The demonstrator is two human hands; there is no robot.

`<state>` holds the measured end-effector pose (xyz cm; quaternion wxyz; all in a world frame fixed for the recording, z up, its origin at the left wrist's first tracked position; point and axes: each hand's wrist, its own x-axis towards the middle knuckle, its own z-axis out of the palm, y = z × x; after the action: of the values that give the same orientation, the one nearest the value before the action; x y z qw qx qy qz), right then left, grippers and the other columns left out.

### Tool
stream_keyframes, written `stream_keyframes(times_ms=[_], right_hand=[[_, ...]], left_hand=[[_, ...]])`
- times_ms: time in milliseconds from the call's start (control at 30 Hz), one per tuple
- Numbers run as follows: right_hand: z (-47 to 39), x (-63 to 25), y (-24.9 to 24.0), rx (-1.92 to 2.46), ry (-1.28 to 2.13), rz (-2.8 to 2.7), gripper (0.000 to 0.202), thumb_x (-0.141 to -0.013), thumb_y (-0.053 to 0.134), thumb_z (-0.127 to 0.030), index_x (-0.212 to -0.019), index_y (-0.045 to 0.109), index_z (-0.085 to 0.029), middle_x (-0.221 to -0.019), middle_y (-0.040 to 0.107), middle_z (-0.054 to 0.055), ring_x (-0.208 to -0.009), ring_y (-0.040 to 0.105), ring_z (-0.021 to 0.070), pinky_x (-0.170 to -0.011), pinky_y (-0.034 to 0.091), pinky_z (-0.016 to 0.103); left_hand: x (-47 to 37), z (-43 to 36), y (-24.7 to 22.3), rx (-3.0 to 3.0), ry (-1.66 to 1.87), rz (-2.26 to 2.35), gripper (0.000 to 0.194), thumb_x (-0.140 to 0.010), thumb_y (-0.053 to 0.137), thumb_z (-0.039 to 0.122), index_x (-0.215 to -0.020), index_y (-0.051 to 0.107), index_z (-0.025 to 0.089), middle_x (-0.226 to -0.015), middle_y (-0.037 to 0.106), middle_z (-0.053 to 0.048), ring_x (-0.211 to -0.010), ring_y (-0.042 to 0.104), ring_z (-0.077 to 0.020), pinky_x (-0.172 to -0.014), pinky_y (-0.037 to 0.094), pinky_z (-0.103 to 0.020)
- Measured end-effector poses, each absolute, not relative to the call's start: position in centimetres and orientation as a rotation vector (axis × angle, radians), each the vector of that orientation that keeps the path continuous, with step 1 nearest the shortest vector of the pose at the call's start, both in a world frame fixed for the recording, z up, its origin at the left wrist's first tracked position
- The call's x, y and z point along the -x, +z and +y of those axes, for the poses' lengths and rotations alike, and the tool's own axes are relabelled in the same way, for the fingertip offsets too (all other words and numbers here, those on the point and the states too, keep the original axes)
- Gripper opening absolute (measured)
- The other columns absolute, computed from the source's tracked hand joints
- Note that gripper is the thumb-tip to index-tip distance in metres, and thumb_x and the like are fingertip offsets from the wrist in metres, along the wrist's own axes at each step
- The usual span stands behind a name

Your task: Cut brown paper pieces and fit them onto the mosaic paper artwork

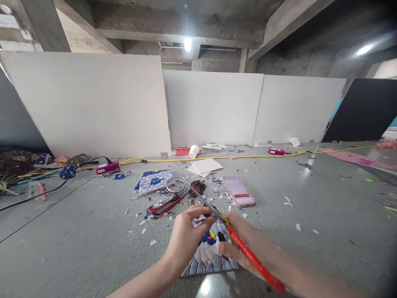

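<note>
My right hand grips a pair of scissors with long silver blades, a yellow part near the pivot and red handles. The blades point up and to the left. My left hand is closed in a pinch beside the blades; what lies between its fingertips is too small to make out. Beneath both hands lies a board covered in fabric patches, pale blue, grey and white pieces around a blue and yellow figure. My hands partly cover it. Just beyond are a red utility knife and a dark brown clump of scraps.
A silver ring, a second patchwork board, white cards and a phone lie farther out. Small scraps litter the grey surface. A yellow cable crosses before white panels; a paper cup lies there.
</note>
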<state>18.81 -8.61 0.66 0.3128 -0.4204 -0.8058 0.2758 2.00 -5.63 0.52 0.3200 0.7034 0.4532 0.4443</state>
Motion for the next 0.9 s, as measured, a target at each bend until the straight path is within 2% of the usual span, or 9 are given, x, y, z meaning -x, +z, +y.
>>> stream_keyframes(times_ms=[133, 300, 433, 600, 667, 767, 900], right_hand=[[-8.6, -18.7, 0.6, 1.112, 0.728, -2.112, 0.049, -0.076, 0.053, -0.047, -0.117, 0.045, -0.02, -0.102, 0.054, 0.009, -0.095, 0.05, 0.0241, -0.079, 0.039, 0.032], [-8.5, -18.8, 0.7, 1.226, 0.697, -2.095, 0.041, -0.076, 0.047, -0.054, -0.096, 0.052, -0.019, -0.088, 0.055, 0.007, -0.081, 0.052, 0.0214, -0.068, 0.041, 0.029], [-8.3, -18.9, 0.6, 1.294, 0.692, -2.116, 0.036, -0.076, 0.048, -0.052, -0.089, 0.052, -0.019, -0.088, 0.053, 0.007, -0.081, 0.052, 0.0207, -0.069, 0.041, 0.03], [-7.9, -18.9, 0.3, 1.402, 0.718, -2.094, 0.038, -0.076, 0.048, -0.053, -0.087, 0.051, -0.017, -0.09, 0.052, 0.008, -0.086, 0.052, 0.0225, -0.074, 0.041, 0.034], [-7.7, -18.9, 0.2, 1.421, 0.723, -2.072, 0.038, -0.074, 0.049, -0.054, -0.085, 0.05, -0.017, -0.088, 0.053, 0.007, -0.084, 0.052, 0.0223, -0.073, 0.041, 0.034], [-7.7, -19.0, 0.2, 1.452, 0.73, -2.022, 0.039, -0.072, 0.052, -0.055, -0.081, 0.05, -0.018, -0.082, 0.053, 0.006, -0.075, 0.052, 0.0202, -0.067, 0.042, 0.033], [-7.7, -19.1, 0.2, 1.416, 0.697, -2.024, 0.039, -0.075, 0.047, -0.056, -0.08, 0.05, -0.018, -0.079, 0.053, 0.005, -0.074, 0.052, 0.02, -0.067, 0.041, 0.033]], left_hand=[[-1.5, -5.2, 0.6, -1.986, 1.182, 1.192, 0.015, -0.074, 0.057, 0.028, -0.077, 0.071, 0.023, -0.079, 0.068, -0.003, -0.078, 0.06, -0.0211, -0.073, 0.046, -0.031], [0.6, -3.5, 0.8, -2.633, 1.104, 1.364, 0.019, -0.08, 0.051, 0.028, -0.078, 0.069, 0.024, -0.072, 0.067, -0.003, -0.072, 0.058, -0.0205, -0.072, 0.042, -0.033], [3.4, -0.8, 0.0, -2.896, 0.949, 1.529, 0.016, -0.078, 0.051, 0.02, -0.081, 0.067, 0.023, -0.079, 0.068, -0.005, -0.078, 0.058, -0.0225, -0.073, 0.041, -0.034], [5.0, 1.1, -1.0, -2.726, 0.993, 1.557, 0.037, -0.072, 0.048, 0.008, -0.104, 0.06, 0.022, -0.109, 0.061, -0.006, -0.096, 0.056, -0.0244, -0.082, 0.041, -0.035], [4.8, 1.2, -1.1, -2.549, 1.044, 1.517, 0.04, -0.07, 0.048, 0.008, -0.106, 0.058, 0.022, -0.108, 0.061, -0.006, -0.089, 0.06, -0.0218, -0.079, 0.045, -0.032], [4.4, 1.2, -0.9, -2.221, 1.062, 1.401, 0.038, -0.066, 0.053, 0.013, -0.103, 0.059, 0.022, -0.096, 0.065, -0.003, -0.074, 0.064, -0.0178, -0.069, 0.049, -0.028], [4.0, 1.2, -0.6, -1.932, 1.114, 1.256, 0.037, -0.063, 0.058, 0.019, -0.1, 0.062, 0.021, -0.102, 0.064, -0.002, -0.093, 0.059, -0.0205, -0.084, 0.046, -0.031]])
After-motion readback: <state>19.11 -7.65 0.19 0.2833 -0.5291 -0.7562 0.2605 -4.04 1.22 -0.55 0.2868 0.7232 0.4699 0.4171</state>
